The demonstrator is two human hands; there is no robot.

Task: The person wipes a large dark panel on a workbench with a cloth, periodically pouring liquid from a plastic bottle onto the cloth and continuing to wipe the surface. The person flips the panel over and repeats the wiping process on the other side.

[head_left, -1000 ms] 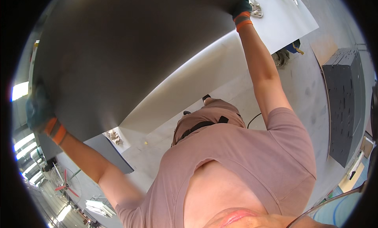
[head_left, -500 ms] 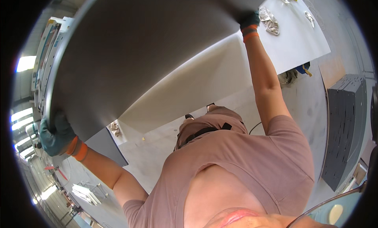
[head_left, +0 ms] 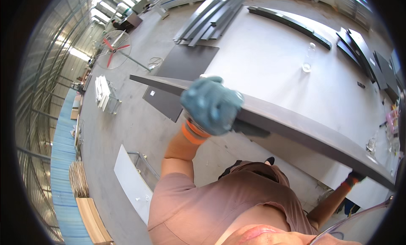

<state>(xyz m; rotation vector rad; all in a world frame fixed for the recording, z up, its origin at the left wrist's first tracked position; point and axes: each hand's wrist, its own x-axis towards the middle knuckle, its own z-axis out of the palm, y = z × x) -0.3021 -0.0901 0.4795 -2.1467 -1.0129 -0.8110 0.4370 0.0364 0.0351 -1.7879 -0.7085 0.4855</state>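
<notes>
Whereas the panel [head_left: 296,128] earlier filled the view flat overhead, it now shows edge-on above the white counter [head_left: 270,63], left hand [head_left: 211,104] and right hand [head_left: 355,177] both clamped on its edge.

1 panel [head_left: 292,126], 2 gloved hands [head_left: 211,105]

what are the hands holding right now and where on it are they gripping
A long dark panel, seen edge-on. The left hand grips its long edge; the right hand holds the far end.

blue-grey gloves w/ orange cuffs, mauve tee
</notes>
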